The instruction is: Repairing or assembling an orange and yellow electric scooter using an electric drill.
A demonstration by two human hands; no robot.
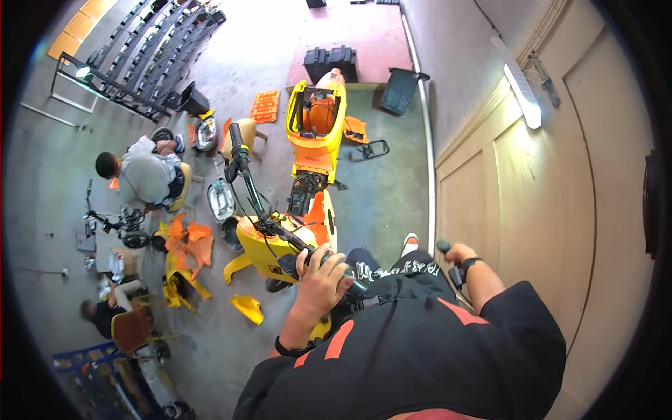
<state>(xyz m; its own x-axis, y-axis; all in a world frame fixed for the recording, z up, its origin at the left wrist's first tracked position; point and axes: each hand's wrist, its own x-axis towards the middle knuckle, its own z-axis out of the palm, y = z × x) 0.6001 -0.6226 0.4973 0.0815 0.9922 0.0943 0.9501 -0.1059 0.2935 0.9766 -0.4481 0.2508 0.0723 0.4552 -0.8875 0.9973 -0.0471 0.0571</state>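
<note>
A yellow and orange scooter (276, 245), partly stripped of panels, stands before me with its black handlebar (255, 196) turned lengthwise. My left hand (318, 283) is wrapped over the near end of that handlebar, by its dark grip. My right hand (458, 259), near my right hip, is closed on a tool with a dark green handle (443, 247); the rest of the tool is partly hidden. Beyond the handlebar, the scooter's rear body (315, 147) shows an open compartment with an orange container inside.
A co-worker in grey (143, 178) bends by a dismantled bike (129, 227); another person (105, 311) sits lower left. Loose orange and yellow panels (196, 245) lie on the floor at left. Black racks (126, 63), a pink platform (311, 24) and bins (399, 91) stand farther back. A door (525, 210) is at my right.
</note>
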